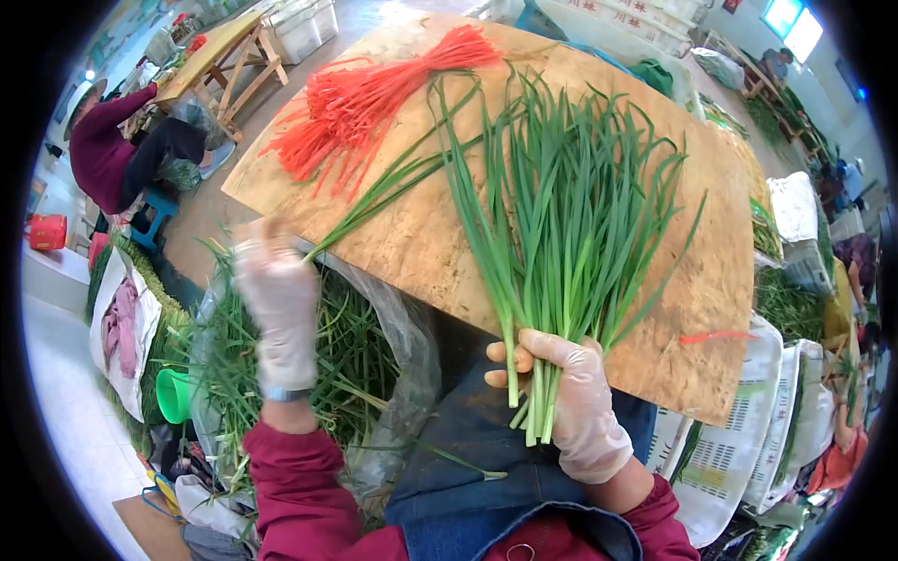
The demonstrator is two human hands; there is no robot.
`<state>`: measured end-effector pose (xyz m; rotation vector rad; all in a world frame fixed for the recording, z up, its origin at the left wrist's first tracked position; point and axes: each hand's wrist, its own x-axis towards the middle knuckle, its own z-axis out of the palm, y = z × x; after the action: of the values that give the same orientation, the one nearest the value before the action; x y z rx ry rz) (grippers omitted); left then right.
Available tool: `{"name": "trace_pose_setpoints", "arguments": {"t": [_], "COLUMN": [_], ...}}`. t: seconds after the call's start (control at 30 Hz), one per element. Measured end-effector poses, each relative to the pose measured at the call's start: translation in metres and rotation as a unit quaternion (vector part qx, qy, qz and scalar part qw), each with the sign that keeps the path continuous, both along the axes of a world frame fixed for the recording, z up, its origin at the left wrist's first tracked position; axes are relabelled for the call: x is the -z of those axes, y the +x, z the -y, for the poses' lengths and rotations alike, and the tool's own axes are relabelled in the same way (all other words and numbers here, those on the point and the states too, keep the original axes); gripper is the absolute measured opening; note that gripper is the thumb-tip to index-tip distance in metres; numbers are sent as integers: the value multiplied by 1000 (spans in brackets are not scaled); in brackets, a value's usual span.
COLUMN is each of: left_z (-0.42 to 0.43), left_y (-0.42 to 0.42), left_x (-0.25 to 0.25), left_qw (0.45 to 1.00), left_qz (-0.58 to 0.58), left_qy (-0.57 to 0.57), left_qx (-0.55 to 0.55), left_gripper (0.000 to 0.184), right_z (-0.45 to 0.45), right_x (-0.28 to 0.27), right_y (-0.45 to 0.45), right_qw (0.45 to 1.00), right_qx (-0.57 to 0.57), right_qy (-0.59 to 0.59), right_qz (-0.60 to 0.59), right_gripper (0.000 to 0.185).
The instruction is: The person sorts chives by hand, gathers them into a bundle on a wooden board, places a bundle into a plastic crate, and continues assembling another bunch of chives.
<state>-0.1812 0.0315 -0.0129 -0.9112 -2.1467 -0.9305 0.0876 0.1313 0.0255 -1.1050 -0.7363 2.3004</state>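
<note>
My right hand, in a thin clear glove, is closed round the white stem ends of a thick bunch of garlic chives. The green leaves fan out over the wooden board. On the left, my gloved left hand is smeared by motion, its fingers closed at the base of a few garlic chive stalks that slant up across the board. Beneath that hand, a plastic-lined container is filled with loose chive leaves. One cut piece of chive lies on my blue apron.
A heap of red ties lies at the board's far left, with one loose red tie near its right edge. White crates stand at the right. A green cup is at the left. A seated person works beyond.
</note>
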Motion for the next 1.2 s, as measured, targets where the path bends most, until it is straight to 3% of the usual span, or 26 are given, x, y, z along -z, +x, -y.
{"name": "trace_pose_setpoints", "arguments": {"t": [0.07, 0.17, 0.2, 0.27, 0.33, 0.4, 0.47, 0.6, 0.67, 0.77, 0.87, 1.07, 1.2], "left_z": [44, 79, 80, 64, 42, 24, 17, 10, 6, -4, -12, -34, -58], "left_y": [-28, -30, -24, -14, -9, 2, 14, 93, 126, 162, 181, 167, 154], "left_x": [-6, -11, -6, 6, 26, 25, 26, -19, -26, 0, 14, 3, -4], "left_qw": [986, 912, 921, 971, 986, 965, 964, 839, 809, 781, 803, 860, 873], "left_qz": [-13, -13, -50, -57, 1, 121, 170, 505, 530, 518, 455, 401, 372], "left_qy": [-55, -316, -321, -220, -167, -231, -185, -41, -39, -69, -143, -130, -195], "left_qx": [-156, -261, -215, -76, 22, 34, 83, 196, 250, 341, 357, 290, 248], "left_gripper": [20, 25, 24, 23, 23, 20, 17, 17, 17, 18, 22, 25, 34], "right_z": [0, 1, 1, 2, 0, -2, -5, -6, -9, -23, -38, -59, -61], "right_x": [-2, 0, -1, 1, 3, -2, 1, -28, -41, -36, -18, -5, 0], "right_y": [-2, -2, -3, -3, -2, -3, 0, 14, 22, 41, 65, 86, 88], "right_qw": [1000, 1000, 1000, 999, 999, 998, 998, 994, 993, 982, 970, 950, 907], "right_qx": [1, 1, -4, -12, -24, -33, -42, -2, 32, 13, -15, -66, -58], "right_qy": [-4, -11, -12, 0, 7, 20, 42, 104, 109, 170, 192, 218, 291], "right_qz": [6, 15, 26, 32, 33, 45, 30, 16, 19, 83, 150, 215, 299], "right_gripper": [16, 19, 19, 21, 21, 21, 19, 14, 13, 13, 17, 31, 40]}}
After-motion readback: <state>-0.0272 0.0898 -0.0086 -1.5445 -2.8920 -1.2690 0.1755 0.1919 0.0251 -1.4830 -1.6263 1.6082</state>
